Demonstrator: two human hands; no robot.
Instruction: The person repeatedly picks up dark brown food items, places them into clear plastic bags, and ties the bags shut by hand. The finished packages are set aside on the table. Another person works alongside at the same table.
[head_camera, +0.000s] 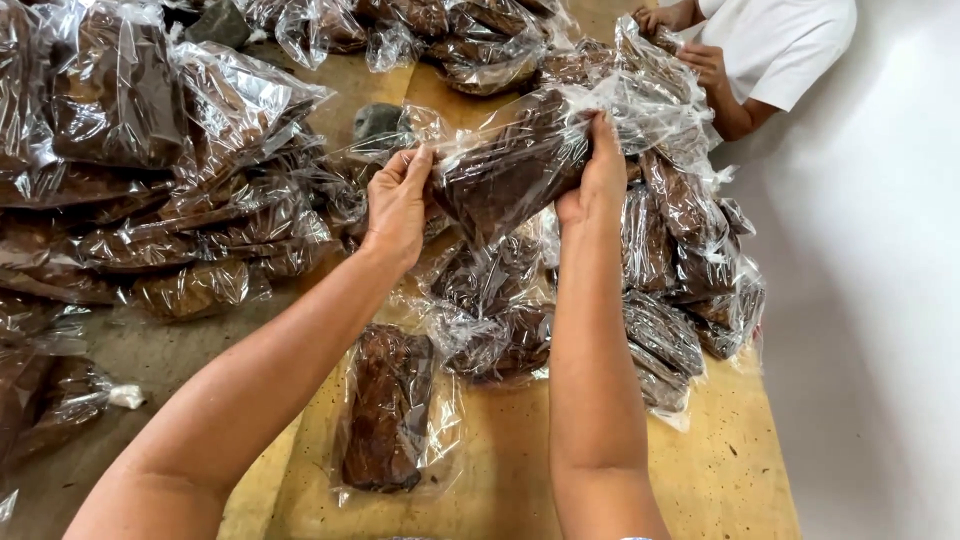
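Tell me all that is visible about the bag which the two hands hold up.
The held bag is clear, crinkled plastic around a dark brown block. It lies tilted, the right end higher, above the other bags on the table. The left hand pinches its lower left end; the right hand grips it near the middle. Loose film sticks out past the right hand.

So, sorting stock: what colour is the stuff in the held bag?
Dark brown, inside a clear plastic bag; head view.
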